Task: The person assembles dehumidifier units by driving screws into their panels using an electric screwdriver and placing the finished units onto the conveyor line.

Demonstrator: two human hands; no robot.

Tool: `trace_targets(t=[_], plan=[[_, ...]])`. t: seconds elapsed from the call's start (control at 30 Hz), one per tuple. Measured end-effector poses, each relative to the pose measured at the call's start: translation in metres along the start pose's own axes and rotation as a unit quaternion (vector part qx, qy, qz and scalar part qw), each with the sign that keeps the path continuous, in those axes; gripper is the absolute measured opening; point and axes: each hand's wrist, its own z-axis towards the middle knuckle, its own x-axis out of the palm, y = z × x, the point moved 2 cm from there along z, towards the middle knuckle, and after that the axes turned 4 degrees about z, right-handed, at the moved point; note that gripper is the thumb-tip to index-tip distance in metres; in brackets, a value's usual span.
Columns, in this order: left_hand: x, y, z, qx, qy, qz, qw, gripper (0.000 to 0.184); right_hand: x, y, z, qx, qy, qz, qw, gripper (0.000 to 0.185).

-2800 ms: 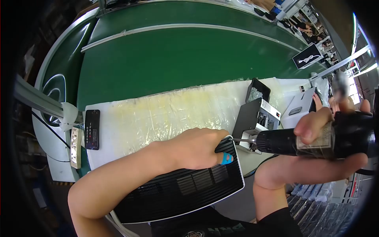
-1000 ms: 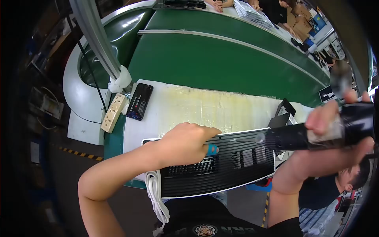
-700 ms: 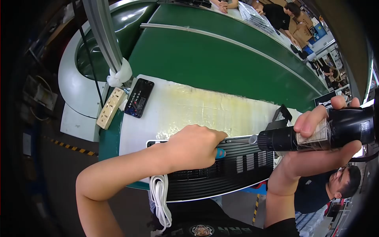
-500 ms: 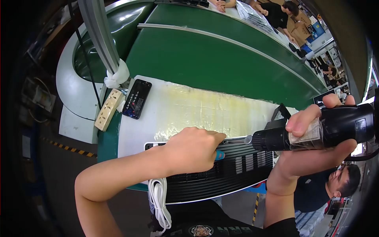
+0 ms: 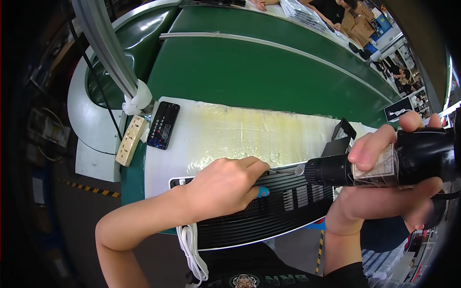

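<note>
My right hand [image 5: 379, 149] is wrapped round a black electric screwdriver [image 5: 331, 170] with a paper label taped on its body. Its thin metal bit [image 5: 285, 171] points left, towards my left hand [image 5: 223, 185]. My left fingers are pinched together at the bit's tip; whatever they hold there is hidden. A blue covering [image 5: 262, 192] shows on one left fingertip. Beneath both hands lies a black slatted appliance [image 5: 273, 223] with a white edge, its near side curved. From its left end hangs a bundled white power cord [image 5: 189, 247].
A black phone [image 5: 163, 125] and a beige power strip [image 5: 130, 140] lie at the left, near a metal post [image 5: 103, 45]. Behind the white work board [image 5: 165, 165] runs a green conveyor belt [image 5: 249, 72]. A black box-shaped part [image 5: 342, 137] stands at the right. Other people are nearby.
My left hand has shifted slightly left and down, its fingers now more bent towards the bit. The screwdriver stays nearly in place. The view has moved a little.
</note>
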Motion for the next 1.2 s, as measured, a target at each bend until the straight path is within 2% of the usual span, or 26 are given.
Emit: trace_targets(t=[0.1,0.2,0.27,0.4,0.6,0.8,0.9,1.0,1.2], plan=[[0.001,0.000,0.000,0.028,-0.015,0.005,0.999,0.038,-0.001,0.000,0.000,-0.004,-0.004,-0.018,1.000,0.076],[-0.002,-0.003,0.000,0.025,-0.016,0.000,1.000,0.038,-0.002,-0.004,0.000,-0.002,-0.001,-0.025,1.000,0.076],[-0.005,-0.006,0.001,-0.016,-0.010,0.007,1.000,0.038,-0.002,-0.004,0.001,-0.005,0.009,-0.021,1.000,0.076],[-0.004,-0.005,0.001,-0.010,-0.003,0.000,1.000,0.038,-0.002,-0.003,0.000,-0.006,0.010,-0.014,1.000,0.077],[-0.001,-0.002,0.000,0.045,-0.033,-0.018,0.998,0.035,0.002,-0.002,0.000,-0.013,-0.023,-0.047,0.999,0.076],[-0.002,-0.003,0.001,0.022,-0.018,-0.017,0.999,0.036,-0.001,0.002,-0.001,-0.011,-0.025,-0.054,0.998,0.076],[-0.002,-0.003,0.001,-0.018,-0.006,-0.021,1.000,0.038,0.003,0.003,-0.005,-0.022,-0.024,-0.054,0.998,0.076],[0.000,0.000,0.002,-0.006,-0.050,-0.003,0.999,0.033,0.005,0.004,-0.007,-0.031,-0.026,-0.051,0.998,0.076],[0.000,0.002,0.007,-0.025,-0.007,-0.057,0.998,0.031,0.010,0.006,-0.013,-0.043,-0.030,-0.053,0.997,0.076]])
